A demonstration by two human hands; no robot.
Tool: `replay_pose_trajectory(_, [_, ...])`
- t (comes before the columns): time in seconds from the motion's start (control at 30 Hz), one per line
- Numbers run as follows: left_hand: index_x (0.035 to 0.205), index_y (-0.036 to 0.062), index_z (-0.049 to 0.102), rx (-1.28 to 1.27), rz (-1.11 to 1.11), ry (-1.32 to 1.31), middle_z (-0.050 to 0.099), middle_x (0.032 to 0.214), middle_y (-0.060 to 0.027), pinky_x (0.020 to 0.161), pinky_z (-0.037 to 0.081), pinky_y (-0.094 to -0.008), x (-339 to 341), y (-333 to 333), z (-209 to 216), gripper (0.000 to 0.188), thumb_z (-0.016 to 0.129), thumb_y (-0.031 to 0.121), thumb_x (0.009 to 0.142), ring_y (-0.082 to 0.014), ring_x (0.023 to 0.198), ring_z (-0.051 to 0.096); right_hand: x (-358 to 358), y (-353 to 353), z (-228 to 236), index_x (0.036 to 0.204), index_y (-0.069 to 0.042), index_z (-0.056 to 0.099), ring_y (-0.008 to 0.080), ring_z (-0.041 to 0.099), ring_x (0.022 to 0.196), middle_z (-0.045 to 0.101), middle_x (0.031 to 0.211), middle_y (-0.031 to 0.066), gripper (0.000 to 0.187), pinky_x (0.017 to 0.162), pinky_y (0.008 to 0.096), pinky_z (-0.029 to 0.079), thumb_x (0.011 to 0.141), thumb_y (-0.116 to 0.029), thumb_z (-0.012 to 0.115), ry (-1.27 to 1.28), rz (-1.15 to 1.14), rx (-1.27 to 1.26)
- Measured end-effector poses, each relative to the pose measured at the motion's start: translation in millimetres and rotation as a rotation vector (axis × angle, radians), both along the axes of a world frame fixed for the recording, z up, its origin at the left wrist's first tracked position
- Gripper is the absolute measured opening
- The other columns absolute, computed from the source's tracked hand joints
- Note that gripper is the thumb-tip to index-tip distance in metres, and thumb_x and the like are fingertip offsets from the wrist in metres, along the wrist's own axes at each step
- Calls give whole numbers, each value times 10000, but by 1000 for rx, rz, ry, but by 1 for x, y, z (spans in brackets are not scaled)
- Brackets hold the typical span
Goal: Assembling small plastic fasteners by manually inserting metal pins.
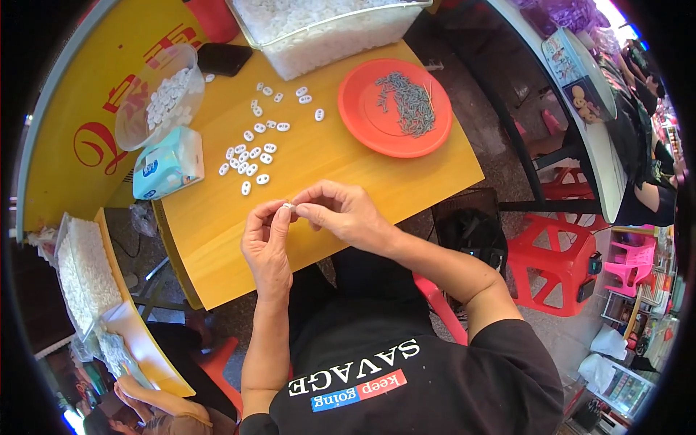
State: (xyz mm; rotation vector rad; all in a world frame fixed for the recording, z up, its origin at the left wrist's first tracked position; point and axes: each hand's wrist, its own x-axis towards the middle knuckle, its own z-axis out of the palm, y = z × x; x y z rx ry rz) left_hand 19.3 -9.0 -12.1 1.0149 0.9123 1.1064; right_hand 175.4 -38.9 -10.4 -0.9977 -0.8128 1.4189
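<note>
Here the left hand (268, 243) and right hand (351, 215), fingers drawn together, pinch a small white piece (288, 206) between their fingertips (right where they meet), over the table (217, 250).

At the left edge of the yellow table (217, 268) I can make out a pale blue-green tissue pack (170, 165), with a black flat device (225, 58) lying further back, near a red container (212, 18), and a yellow panel (80, 87) with red markings along the left. Off to the right I see a red plastic stool (547, 254) on the floor, a pink chair (632, 262) beyond it, and a dark bag (471, 235) just beside the table. Purple plastic bags (580, 16) are bunched at my upper right, and another person (170, 402) sits at the lower left.
</note>
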Motion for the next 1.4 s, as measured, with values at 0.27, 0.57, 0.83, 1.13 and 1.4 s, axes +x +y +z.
replay_pose_trajectory(0.27, [1104, -5, 607, 106, -53, 138, 636, 976, -42, 837, 512, -241, -5, 7, -21, 147, 590, 27, 962, -114, 899, 623, 150, 32, 16, 922, -37, 693, 151, 627, 721, 660, 848, 54, 91, 642, 279, 498, 847, -87, 704, -1193, -454, 312])
replay_pose_trajectory(0.57, [1119, -11, 601, 149, -106, 166, 607, 1011, -42, 855, 513, -246, -7, 7, -26, 160, 564, -11, 963, -116, 922, 617, 192, 46, 6, 888, -63, 682, 262, 631, 800, 638, 877, 83, 101, 712, 363, 518, 809, -116, 717, -1643, -212, 432])
replay_pose_trajectory(0.83, [1111, -14, 599, 166, -105, 174, 598, 1009, -47, 847, 516, -248, -6, 7, -24, 157, 562, -24, 959, -121, 920, 619, 187, 59, 3, 852, -57, 665, 284, 606, 886, 631, 887, 77, 101, 770, 387, 511, 799, -128, 713, -1718, -130, 453])
replay_pose_trajectory(1.13, [1098, -16, 604, 172, -114, 193, 600, 1008, -51, 831, 518, -245, -7, 8, -24, 148, 566, -27, 955, -119, 906, 620, 184, 61, 12, 897, -30, 636, 265, 613, 813, 606, 836, 103, 95, 738, 358, 512, 827, -85, 669, -1569, -111, 481])
replay_pose_trajectory(1.4, [1096, -18, 601, 180, -117, 204, 596, 1005, -45, 825, 509, -236, -7, 7, -23, 149, 566, -37, 952, -113, 908, 613, 189, 57, 16, 909, -44, 662, 249, 623, 798, 617, 859, 90, 110, 712, 350, 516, 818, -90, 701, -1583, -87, 512])
